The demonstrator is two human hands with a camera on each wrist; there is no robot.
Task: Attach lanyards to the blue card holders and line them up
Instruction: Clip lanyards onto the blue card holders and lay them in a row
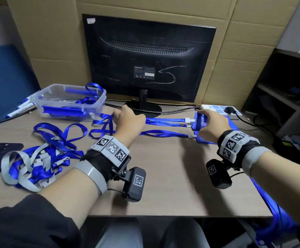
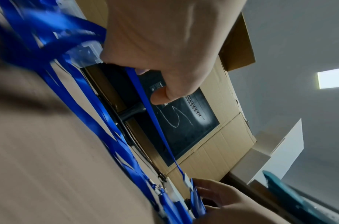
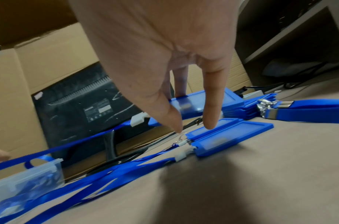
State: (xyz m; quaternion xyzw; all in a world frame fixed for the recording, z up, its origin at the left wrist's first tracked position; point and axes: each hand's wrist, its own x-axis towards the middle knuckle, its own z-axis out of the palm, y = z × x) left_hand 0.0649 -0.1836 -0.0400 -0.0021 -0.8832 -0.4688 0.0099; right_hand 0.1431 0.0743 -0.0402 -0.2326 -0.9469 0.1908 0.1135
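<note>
Your left hand (image 1: 127, 117) pinches a blue fabric lanyard (image 2: 155, 121); your right hand (image 1: 211, 122) grips its blue plastic card holder (image 3: 203, 101) beside finished ones right of the black monitor (image 1: 149, 58); many loose lanyards (image 1: 38, 158) remain on the counter (image 1: 163, 176)

box (image 1: 68, 102) left of monitor (image 1: 149, 58), on desk (image 1: 163, 176)

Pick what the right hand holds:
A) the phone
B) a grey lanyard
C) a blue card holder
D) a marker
C: the right hand grips a blue card holder by its edges, raised above the holders lying on the table.
</note>
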